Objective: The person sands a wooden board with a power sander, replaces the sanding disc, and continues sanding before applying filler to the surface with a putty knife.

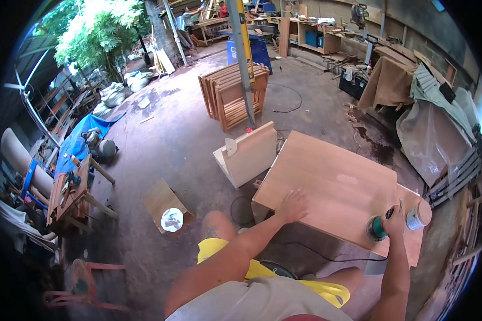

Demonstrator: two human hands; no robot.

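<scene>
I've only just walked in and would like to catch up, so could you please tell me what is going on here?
A person has the right hand closed on a green and black power sander, which sits on a wooden panel. The left hand lies spread on the same panel. A round container stands just beyond the sander. Whether the sander is running cannot be told.
</scene>
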